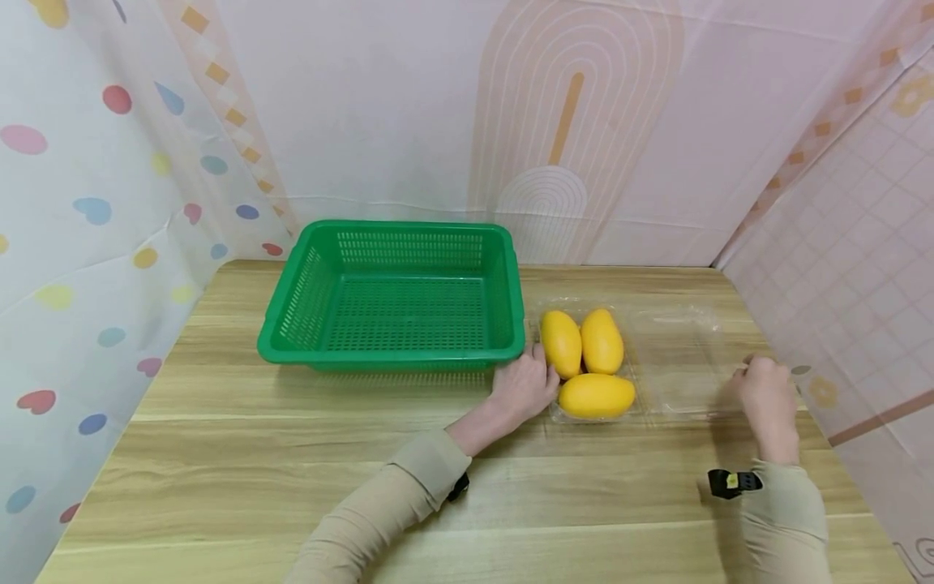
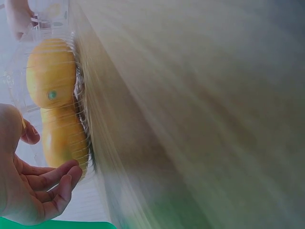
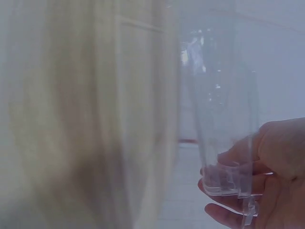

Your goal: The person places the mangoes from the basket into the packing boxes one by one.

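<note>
Three yellow mangoes (image 1: 597,396) lie in the base of a hinged clear plastic fruit box (image 1: 642,419), one across the front and two behind it. My left hand (image 1: 524,381) is at the box's left side, between it and the green basket (image 1: 394,357). In the left wrist view, that hand's loosely bent fingers (image 2: 64,179) reach the clear wall beside a mango (image 2: 51,74). The box's clear lid (image 1: 674,357) is swung out to the right. My right hand (image 1: 766,401) pinches the lid's outer edge (image 3: 226,183) between thumb and fingers.
The green slatted basket stands at the back left of the wooden table (image 1: 584,503), with nothing in it. A patterned curtain (image 1: 379,105) hangs right behind the table and along both sides.
</note>
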### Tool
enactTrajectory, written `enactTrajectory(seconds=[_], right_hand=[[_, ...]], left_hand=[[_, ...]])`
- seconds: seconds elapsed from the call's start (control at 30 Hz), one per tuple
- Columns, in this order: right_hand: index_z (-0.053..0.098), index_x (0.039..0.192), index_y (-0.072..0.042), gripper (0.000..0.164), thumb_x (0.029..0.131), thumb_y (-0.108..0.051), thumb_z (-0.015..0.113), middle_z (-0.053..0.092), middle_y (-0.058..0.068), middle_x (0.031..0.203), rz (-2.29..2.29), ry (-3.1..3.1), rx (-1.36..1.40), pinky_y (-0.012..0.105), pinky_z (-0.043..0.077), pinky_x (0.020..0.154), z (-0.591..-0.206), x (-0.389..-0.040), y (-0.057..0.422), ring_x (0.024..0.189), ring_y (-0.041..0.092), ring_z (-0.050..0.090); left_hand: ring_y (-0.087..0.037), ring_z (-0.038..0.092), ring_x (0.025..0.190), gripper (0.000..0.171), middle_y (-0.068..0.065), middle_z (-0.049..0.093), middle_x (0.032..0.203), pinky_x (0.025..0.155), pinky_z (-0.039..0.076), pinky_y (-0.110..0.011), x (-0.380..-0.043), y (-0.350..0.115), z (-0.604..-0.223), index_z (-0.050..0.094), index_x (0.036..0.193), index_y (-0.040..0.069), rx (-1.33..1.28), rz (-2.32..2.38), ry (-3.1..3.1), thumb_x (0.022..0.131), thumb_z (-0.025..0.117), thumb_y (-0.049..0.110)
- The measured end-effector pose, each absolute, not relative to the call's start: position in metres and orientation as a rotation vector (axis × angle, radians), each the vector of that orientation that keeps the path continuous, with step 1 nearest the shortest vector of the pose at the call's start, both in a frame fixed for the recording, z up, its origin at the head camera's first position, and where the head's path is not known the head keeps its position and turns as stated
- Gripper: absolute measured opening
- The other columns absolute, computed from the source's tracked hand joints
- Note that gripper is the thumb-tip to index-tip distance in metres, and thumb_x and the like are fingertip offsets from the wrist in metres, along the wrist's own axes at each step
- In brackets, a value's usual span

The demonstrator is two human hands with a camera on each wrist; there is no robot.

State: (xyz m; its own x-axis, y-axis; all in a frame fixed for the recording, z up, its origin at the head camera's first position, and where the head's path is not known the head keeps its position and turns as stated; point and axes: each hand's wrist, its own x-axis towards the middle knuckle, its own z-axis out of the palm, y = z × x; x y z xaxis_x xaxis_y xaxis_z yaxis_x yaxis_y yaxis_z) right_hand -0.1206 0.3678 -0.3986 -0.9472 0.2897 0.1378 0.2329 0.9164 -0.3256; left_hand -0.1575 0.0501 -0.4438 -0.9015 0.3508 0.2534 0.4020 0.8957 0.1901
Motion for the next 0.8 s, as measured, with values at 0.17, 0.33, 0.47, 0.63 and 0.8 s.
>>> enactTrajectory(seconds=[0.17, 0.33, 0.47, 0.63, 0.8], right_hand=[[0.057, 0.083, 0.016, 0.026, 0.085, -0.004, 0.039, 0.054, 0.034, 0.067, 0.409, -2.871, -0.444, 0.038, 0.034, 0.039, -0.382, -0.119, 0.364, 0.049, 0.038, 0.047], [0.06, 0.107, 0.013, 0.035, 0.09, -0.011, 0.041, 0.061, 0.039, 0.094, 0.42, -2.831, -0.448, 0.043, 0.038, 0.04, -0.365, -0.116, 0.361, 0.064, 0.052, 0.057], [0.061, 0.108, 0.013, 0.037, 0.094, -0.015, 0.042, 0.063, 0.036, 0.096, 0.438, -2.803, -0.412, 0.041, 0.04, 0.042, -0.35, -0.114, 0.355, 0.068, 0.049, 0.059], [0.062, 0.11, 0.013, 0.043, 0.097, -0.022, 0.042, 0.063, 0.035, 0.098, 0.501, -2.805, -0.354, 0.046, 0.046, 0.055, -0.333, -0.11, 0.347, 0.079, 0.047, 0.061], [0.058, 0.12, 0.013, 0.054, 0.1, -0.033, 0.038, 0.062, 0.037, 0.106, 0.66, -2.824, -0.295, 0.05, 0.048, 0.066, -0.318, -0.107, 0.342, 0.093, 0.049, 0.059]], left_hand=[[-0.012, 0.049, 0.049, 0.025, -0.003, 0.055, 0.072, 0.039, 0.031, -0.021, -0.157, 0.05, -0.444, 0.057, 0.092, 0.006, -0.57, -0.35, -2.836, 0.094, 0.049, 0.03], [-0.012, 0.05, 0.05, 0.025, -0.003, 0.054, 0.073, 0.04, 0.032, -0.022, -0.157, 0.05, -0.444, 0.056, 0.092, 0.006, -0.567, -0.367, -2.841, 0.094, 0.048, 0.029], [-0.013, 0.05, 0.052, 0.026, -0.003, 0.055, 0.074, 0.04, 0.032, -0.022, -0.158, 0.049, -0.444, 0.057, 0.093, 0.006, -0.568, -0.373, -2.85, 0.095, 0.047, 0.03], [-0.013, 0.051, 0.051, 0.027, -0.003, 0.056, 0.075, 0.04, 0.032, -0.023, -0.158, 0.049, -0.445, 0.057, 0.094, 0.005, -0.561, -0.381, -2.855, 0.095, 0.046, 0.03], [-0.013, 0.051, 0.051, 0.028, -0.003, 0.056, 0.075, 0.04, 0.033, -0.023, -0.158, 0.049, -0.445, 0.057, 0.094, 0.005, -0.559, -0.381, -2.86, 0.095, 0.046, 0.031]])
